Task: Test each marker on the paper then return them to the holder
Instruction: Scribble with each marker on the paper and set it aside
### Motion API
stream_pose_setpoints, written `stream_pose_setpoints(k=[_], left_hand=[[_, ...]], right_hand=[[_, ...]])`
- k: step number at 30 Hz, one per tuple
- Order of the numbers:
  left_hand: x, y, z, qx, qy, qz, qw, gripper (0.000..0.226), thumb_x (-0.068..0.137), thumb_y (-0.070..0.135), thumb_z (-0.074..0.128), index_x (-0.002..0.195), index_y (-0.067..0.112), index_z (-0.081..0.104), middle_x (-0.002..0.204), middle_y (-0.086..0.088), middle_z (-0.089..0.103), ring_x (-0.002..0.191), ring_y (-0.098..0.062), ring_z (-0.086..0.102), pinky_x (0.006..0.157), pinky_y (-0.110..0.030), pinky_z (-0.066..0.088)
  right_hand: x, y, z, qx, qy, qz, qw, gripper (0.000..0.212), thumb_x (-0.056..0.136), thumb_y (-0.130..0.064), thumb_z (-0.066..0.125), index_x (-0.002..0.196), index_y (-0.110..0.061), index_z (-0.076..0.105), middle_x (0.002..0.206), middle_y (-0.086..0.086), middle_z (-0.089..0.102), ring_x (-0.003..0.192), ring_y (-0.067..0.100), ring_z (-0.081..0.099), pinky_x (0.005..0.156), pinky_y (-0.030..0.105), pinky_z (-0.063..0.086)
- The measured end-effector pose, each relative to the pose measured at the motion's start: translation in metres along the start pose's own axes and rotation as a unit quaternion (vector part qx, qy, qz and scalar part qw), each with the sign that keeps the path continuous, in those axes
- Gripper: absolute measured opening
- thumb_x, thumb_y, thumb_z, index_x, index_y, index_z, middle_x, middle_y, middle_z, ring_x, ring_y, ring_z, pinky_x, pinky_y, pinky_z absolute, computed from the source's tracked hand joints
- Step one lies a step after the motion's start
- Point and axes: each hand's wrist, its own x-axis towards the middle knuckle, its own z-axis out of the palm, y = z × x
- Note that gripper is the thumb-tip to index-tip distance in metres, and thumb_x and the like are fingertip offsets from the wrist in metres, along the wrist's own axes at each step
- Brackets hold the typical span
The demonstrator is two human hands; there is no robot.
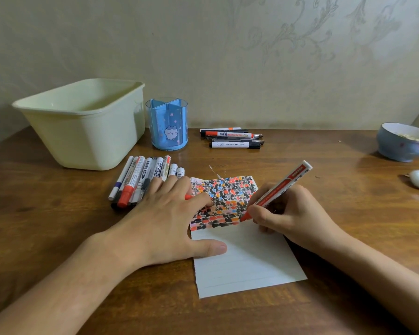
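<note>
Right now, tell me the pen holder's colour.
The pen holder is translucent blue with a cartoon cat, head view.

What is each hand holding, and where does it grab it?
The right hand grips a red marker low on its barrel, near the tip. The left hand grips nothing; it presses flat on the paper.

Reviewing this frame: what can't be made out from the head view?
- Red cap: mostly hidden under the left hand.
- Lower ends of some markers in the row: covered by the left hand's fingers.
- Red marker tip: whether it touches the paper is unclear; the right hand crowds it.
- Bowl: cut by the right edge; contents blurred.
- Marker labels in the far pile: too small.
</note>
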Motion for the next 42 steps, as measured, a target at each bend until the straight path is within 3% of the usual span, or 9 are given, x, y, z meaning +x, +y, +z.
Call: stream_pose_setpoints(k=[5, 9, 13, 17, 21, 25, 30, 37, 42], left_hand=[[-0.0003, -0.0001, -0.0005, 0.001, -0.006, 0.0, 1.0, 0.088, 0.066, 0.097, 0.026, 0.14, 0.05, 0.023, 0.112, 0.011, 0.02, 0.106, -0.011, 0.018, 0.104, -0.036, 0.025], [-0.0009, 0.0003, -0.0008, 0.006, -0.001, 0.001, 1.0, 0.089, 0.066, 0.097, 0.025, 0.141, 0.05, 0.022, 0.112, 0.01, 0.021, 0.104, -0.01, 0.017, 0.102, -0.035, 0.025], [-0.0004, 0.0008, -0.0011, 0.007, -0.004, 0.003, 1.0, 0.087, 0.068, 0.096, 0.027, 0.141, 0.049, 0.024, 0.112, 0.01, 0.022, 0.103, -0.01, 0.017, 0.1, -0.034, 0.024], [-0.0007, 0.0006, -0.0018, 0.007, -0.004, 0.002, 1.0, 0.087, 0.067, 0.096, 0.026, 0.14, 0.05, 0.024, 0.113, 0.011, 0.022, 0.103, -0.009, 0.017, 0.099, -0.034, 0.024], [-0.0006, 0.0004, -0.0011, 0.004, -0.001, 0.002, 1.0, 0.087, 0.068, 0.096, 0.028, 0.14, 0.049, 0.025, 0.112, 0.011, 0.022, 0.102, -0.009, 0.017, 0.097, -0.033, 0.023], [-0.0004, 0.0009, -0.0016, 0.003, -0.005, 0.001, 1.0, 0.087, 0.067, 0.097, 0.027, 0.141, 0.05, 0.023, 0.113, 0.011, 0.022, 0.103, -0.009, 0.017, 0.101, -0.034, 0.024], [-0.0003, 0.0018, -0.0025, 0.004, -0.012, -0.003, 1.0, 0.088, 0.067, 0.097, 0.027, 0.141, 0.05, 0.022, 0.113, 0.011, 0.02, 0.105, -0.009, 0.016, 0.103, -0.036, 0.024], [-0.0008, 0.0014, -0.0025, 0.006, -0.009, -0.002, 1.0, 0.088, 0.067, 0.097, 0.027, 0.141, 0.05, 0.023, 0.111, 0.012, 0.019, 0.102, -0.01, 0.016, 0.1, -0.035, 0.025], [-0.0017, 0.0019, -0.0034, 0.003, -0.006, 0.0, 1.0, 0.086, 0.067, 0.096, 0.027, 0.14, 0.05, 0.024, 0.112, 0.011, 0.021, 0.102, -0.01, 0.017, 0.098, -0.033, 0.024]], right_hand=[[0.0012, -0.0009, 0.0004, -0.024, 0.0, 0.008, 1.0, 0.006, 0.086, -0.02, 0.074, 0.083, -0.022, 0.069, 0.073, -0.016, 0.072, 0.067, 0.003, 0.07, 0.06, 0.02, 0.056], [-0.0001, -0.0003, -0.0003, 0.003, 0.002, -0.003, 1.0, 0.004, 0.087, -0.016, 0.07, 0.084, -0.017, 0.07, 0.072, -0.011, 0.072, 0.064, 0.011, 0.07, 0.058, 0.023, 0.055], [0.0007, -0.0023, 0.0014, -0.026, -0.002, -0.005, 1.0, 0.008, 0.085, -0.018, 0.074, 0.082, -0.023, 0.069, 0.071, -0.022, 0.07, 0.066, 0.001, 0.069, 0.058, 0.017, 0.053], [0.0006, -0.0003, -0.0006, -0.004, 0.006, -0.004, 1.0, 0.005, 0.087, -0.018, 0.071, 0.083, -0.019, 0.069, 0.072, -0.014, 0.071, 0.064, 0.006, 0.069, 0.057, 0.02, 0.053], [-0.0003, -0.0017, 0.0013, -0.026, -0.01, -0.012, 1.0, 0.006, 0.085, -0.02, 0.075, 0.084, -0.023, 0.069, 0.078, -0.014, 0.072, 0.073, 0.001, 0.07, 0.061, 0.016, 0.053], [0.001, -0.0011, 0.0003, -0.02, 0.005, -0.013, 1.0, 0.007, 0.087, -0.017, 0.071, 0.081, -0.021, 0.068, 0.072, -0.015, 0.071, 0.066, 0.002, 0.067, 0.057, 0.014, 0.049], [0.0001, -0.0013, 0.001, -0.038, -0.012, -0.024, 0.999, 0.006, 0.086, -0.019, 0.073, 0.084, -0.023, 0.069, 0.076, -0.022, 0.07, 0.07, 0.0, 0.068, 0.06, 0.013, 0.05], [-0.0001, 0.0017, 0.0006, -0.025, -0.008, -0.028, 0.999, 0.006, 0.087, -0.022, 0.074, 0.087, -0.025, 0.07, 0.078, -0.016, 0.071, 0.073, 0.001, 0.068, 0.061, 0.012, 0.05], [0.0011, 0.0009, 0.0001, -0.013, 0.003, -0.014, 1.0, 0.011, 0.089, -0.017, 0.072, 0.08, -0.021, 0.067, 0.071, -0.016, 0.07, 0.064, 0.002, 0.066, 0.057, 0.015, 0.048]])
